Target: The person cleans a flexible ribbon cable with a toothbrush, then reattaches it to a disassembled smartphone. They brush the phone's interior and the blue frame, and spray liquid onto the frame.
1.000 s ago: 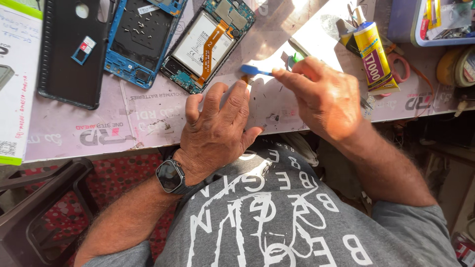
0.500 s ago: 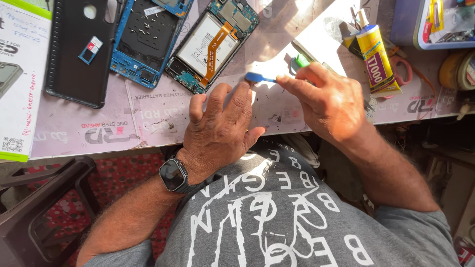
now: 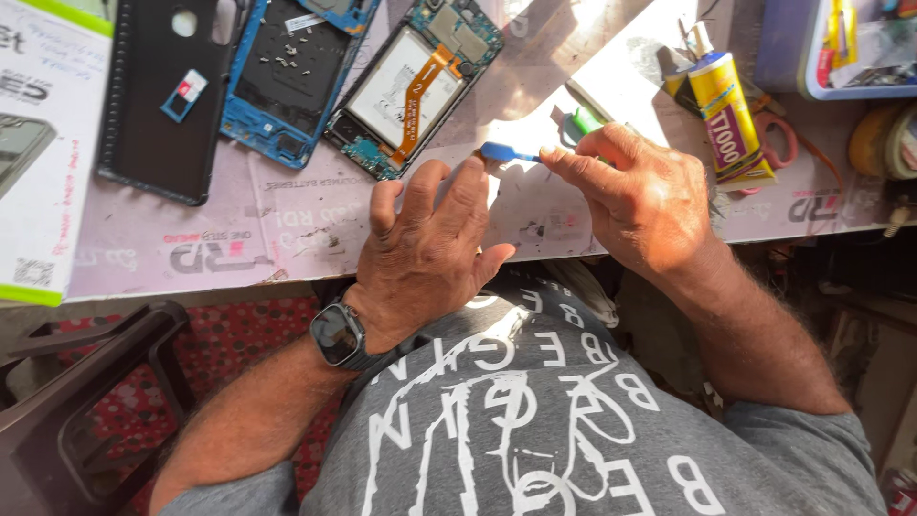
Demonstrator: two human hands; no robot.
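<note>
My left hand [image 3: 430, 253] lies flat on the work mat [image 3: 191, 239] near the table's front edge, fingers pressed down over something I cannot see. My right hand [image 3: 640, 205] pinches a small blue-tipped tool [image 3: 504, 151], its tip pointing left and meeting my left fingertips. A green-handled tool [image 3: 585, 119] lies just behind the right hand. Further back rests an opened phone body [image 3: 411, 91] with an orange flex cable, beside a blue phone frame [image 3: 291, 72] and a black back cover [image 3: 162, 96].
A yellow glue tube [image 3: 728, 119] lies at the right rear near a tray [image 3: 831, 48] of tools. A white and green box [image 3: 43, 143] sits at the left edge. A dark chair [image 3: 86, 401] stands below left, over a red patterned floor.
The two hands have kept their places on the mat, the blue tool's tip still at my left fingertips. The view has shifted slightly.
</note>
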